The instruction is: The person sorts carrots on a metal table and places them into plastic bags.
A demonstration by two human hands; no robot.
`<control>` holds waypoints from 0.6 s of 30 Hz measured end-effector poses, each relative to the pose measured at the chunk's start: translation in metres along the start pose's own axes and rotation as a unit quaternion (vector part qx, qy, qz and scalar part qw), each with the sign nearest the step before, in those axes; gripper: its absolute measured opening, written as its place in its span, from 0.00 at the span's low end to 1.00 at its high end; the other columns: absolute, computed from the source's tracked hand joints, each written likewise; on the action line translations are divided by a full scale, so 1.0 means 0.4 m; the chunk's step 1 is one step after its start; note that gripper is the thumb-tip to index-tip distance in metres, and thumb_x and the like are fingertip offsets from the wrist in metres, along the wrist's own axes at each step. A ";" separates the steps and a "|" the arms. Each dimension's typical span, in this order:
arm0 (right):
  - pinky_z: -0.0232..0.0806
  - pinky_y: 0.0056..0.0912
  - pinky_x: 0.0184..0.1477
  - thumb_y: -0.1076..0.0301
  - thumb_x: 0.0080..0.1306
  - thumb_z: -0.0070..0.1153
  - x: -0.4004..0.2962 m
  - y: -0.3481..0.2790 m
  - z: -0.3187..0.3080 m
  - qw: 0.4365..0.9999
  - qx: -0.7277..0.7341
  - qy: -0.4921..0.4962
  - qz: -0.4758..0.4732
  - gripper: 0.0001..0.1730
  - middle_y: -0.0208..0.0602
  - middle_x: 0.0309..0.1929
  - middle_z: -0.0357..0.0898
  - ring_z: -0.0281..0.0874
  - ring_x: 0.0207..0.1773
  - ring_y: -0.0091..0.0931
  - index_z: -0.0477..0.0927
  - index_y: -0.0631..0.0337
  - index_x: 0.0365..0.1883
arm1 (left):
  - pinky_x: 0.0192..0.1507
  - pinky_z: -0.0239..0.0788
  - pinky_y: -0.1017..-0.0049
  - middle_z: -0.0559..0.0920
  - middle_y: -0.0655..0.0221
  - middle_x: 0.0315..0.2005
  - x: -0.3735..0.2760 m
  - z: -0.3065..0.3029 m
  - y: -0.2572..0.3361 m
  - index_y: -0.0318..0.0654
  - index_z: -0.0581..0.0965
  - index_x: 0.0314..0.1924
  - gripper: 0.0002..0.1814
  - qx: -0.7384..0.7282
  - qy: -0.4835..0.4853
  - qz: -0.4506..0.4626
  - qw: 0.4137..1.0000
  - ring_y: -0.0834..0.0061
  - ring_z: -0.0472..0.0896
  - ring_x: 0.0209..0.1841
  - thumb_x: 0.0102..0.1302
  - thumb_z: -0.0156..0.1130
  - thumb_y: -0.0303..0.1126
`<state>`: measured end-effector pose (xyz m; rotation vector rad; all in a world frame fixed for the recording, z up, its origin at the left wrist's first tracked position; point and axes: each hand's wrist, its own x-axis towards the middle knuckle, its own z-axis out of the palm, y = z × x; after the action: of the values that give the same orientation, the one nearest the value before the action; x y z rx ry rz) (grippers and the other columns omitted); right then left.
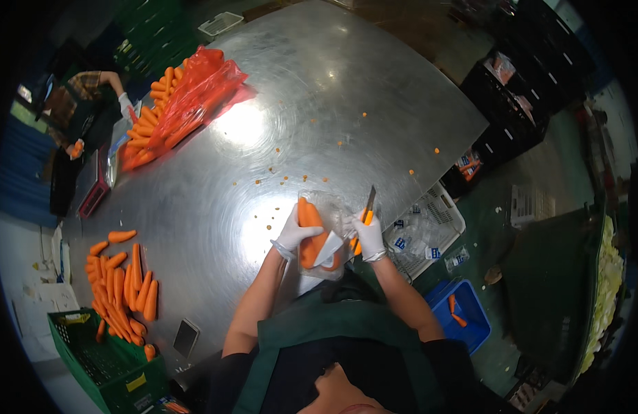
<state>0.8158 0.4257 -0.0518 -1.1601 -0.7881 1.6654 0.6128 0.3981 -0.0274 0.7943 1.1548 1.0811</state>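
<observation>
My left hand (293,230), in a white glove, grips the left side of a clear plastic pack of carrots (310,248). The pack sits at the near edge of the steel table (195,248). A white label (328,249) sticks up from its lower right part. My right hand (369,237), also gloved, holds an orange utility knife (368,212) with its dark blade pointing up and away. Fingers of that hand are at the clear film on the pack's right side; whether they pinch it is hard to tell.
Loose carrots (122,290) lie at left beside a green crate (107,362) and a phone (186,337). A red plastic bag (200,98) spills carrots near a co-worker's gloved hand (125,105) and a scale (94,186). A white basket (448,207) and blue bin (474,310) stand at right.
</observation>
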 end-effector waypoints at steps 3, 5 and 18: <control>0.65 0.19 0.20 0.81 0.60 0.49 0.018 -0.028 -0.092 0.997 -0.027 0.075 -0.011 0.07 0.38 0.28 0.77 0.71 0.20 0.20 0.67 0.59 0.28 | 0.48 0.70 0.72 0.74 0.68 0.38 0.007 -0.021 -0.015 0.39 0.65 0.50 0.28 -0.181 0.035 0.076 0.980 0.73 0.76 0.41 0.49 0.67 0.23; 0.63 0.18 0.19 0.81 0.59 0.49 0.002 -0.051 -0.182 0.992 -0.051 0.110 -0.031 0.08 0.37 0.26 0.76 0.70 0.19 0.19 0.67 0.59 0.25 | 0.51 0.72 0.65 0.75 0.64 0.39 0.014 -0.058 -0.037 0.40 0.64 0.51 0.27 -0.290 0.059 0.097 0.950 0.63 0.79 0.43 0.52 0.65 0.26; 0.68 0.18 0.41 0.72 0.54 0.64 -0.155 -0.249 -0.155 0.957 -0.286 0.001 -0.043 0.28 0.32 0.43 0.79 0.74 0.41 0.18 0.73 0.59 0.55 | 0.53 0.72 0.64 0.78 0.61 0.40 -0.031 -0.043 0.022 0.35 0.70 0.46 0.15 -0.486 0.059 0.002 0.872 0.65 0.79 0.45 0.60 0.61 0.27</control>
<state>0.9140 0.4042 0.0348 -1.4885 -1.3573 1.3974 0.5937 0.3884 -0.0198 -0.0703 0.5531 1.5192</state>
